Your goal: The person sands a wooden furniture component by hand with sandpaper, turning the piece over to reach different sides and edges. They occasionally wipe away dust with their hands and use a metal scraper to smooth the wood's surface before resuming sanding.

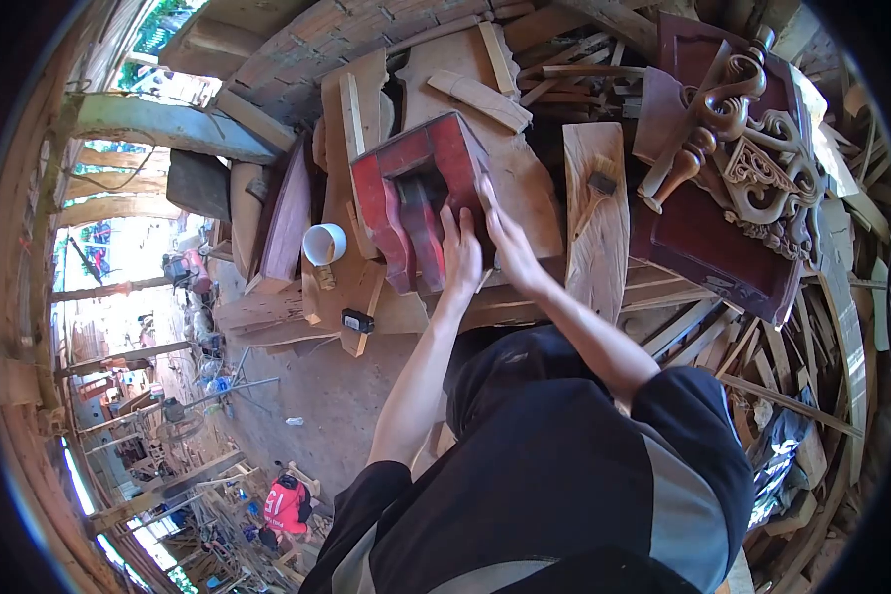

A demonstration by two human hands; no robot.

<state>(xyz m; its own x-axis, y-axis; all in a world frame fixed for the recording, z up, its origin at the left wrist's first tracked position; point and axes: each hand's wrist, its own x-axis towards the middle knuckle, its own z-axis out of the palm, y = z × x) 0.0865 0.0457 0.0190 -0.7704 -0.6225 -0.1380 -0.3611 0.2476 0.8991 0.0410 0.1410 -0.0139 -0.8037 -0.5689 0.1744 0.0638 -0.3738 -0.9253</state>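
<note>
A small dark-red wooden stand (pixel 374 188) with curved legs lies tilted on the wooden boards in front of me. My left hand (pixel 461 255) rests with its fingers stretched out against a leg on its near side. Along the stand's right side, my right hand (pixel 508 240) lies flat with straight fingers. A white cup (pixel 325 243) stands left of the stand. Below the cup is a flat wooden piece with a black block-like end (pixel 357 321). To the right, a brush (pixel 598 188) lies on a thick plank (pixel 594 252).
Carved scrollwork (pixel 728 124) lies on dark-red panels (pixel 698 252) at the right. Wood scraps (pixel 762 356) are heaped beyond my right arm. A brick wall (pixel 317 54) stands at the back. A person in a red shirt (pixel 287 505) is at the lower left.
</note>
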